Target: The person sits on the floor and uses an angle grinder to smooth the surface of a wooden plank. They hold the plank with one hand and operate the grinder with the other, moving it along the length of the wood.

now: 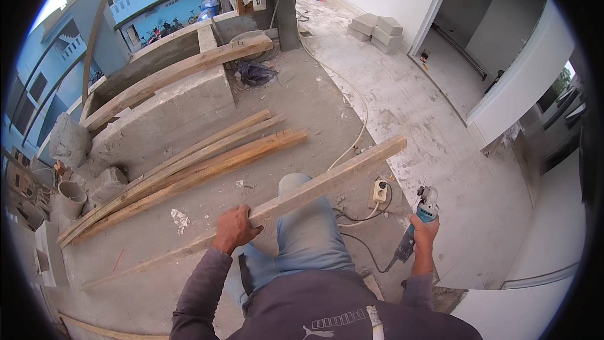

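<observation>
My left hand is closed over a long wooden plank, which crosses in front of me at a slant and rests over my bent knee. One end of the plank rises to the right; the other runs down to the floor at left. Off to the right, my right hand wraps round the body of a teal and grey angle grinder. The grinder's head points away from me, apart from the plank. Its dark cord runs from the rear end toward a white extension socket on the floor.
Several wooden planks lie on the concrete at left, before a low block wall with a beam on it. Pale blocks are stacked by the far white wall. A white cable crosses the floor. A doorway stands at right.
</observation>
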